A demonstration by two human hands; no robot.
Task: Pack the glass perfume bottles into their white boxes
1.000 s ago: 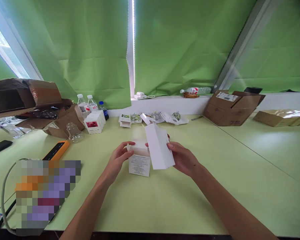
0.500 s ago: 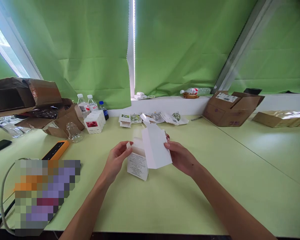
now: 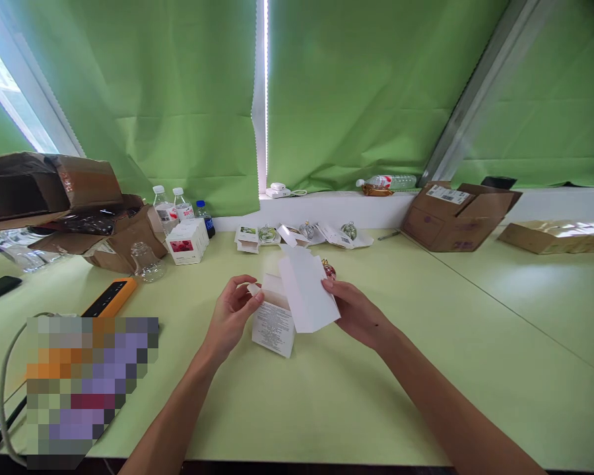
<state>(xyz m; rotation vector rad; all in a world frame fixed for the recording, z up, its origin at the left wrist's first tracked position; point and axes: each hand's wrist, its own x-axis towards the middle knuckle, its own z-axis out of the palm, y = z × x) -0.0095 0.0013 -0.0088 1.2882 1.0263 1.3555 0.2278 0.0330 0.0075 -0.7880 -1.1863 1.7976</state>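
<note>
My left hand [image 3: 236,315] pinches the edge of a small white paper box [image 3: 273,328] between thumb and fingers. Fine print covers the box's front, and its top stands open. In my right hand [image 3: 357,311] is a folded white card [image 3: 309,295], held by its right edge and overlapping the box's right side. Behind the card, near my right fingertips, a red glass ball with a gold cap [image 3: 329,270] partly shows. The card hides much of that ball and part of the box.
Opened white boxes and ball ornaments [image 3: 349,229] line the back. White boxes [image 3: 188,241] stand beside bottles [image 3: 179,203] at back left. Cardboard cartons [image 3: 460,218] occupy both sides. A clear plastic piece [image 3: 147,262], an orange power strip [image 3: 111,297] and a cable [image 3: 4,382] lie left.
The white card in my right hand has shifted slightly left, and more of the red ball shows behind it. My left fingers have moved slightly at the box's edge.
</note>
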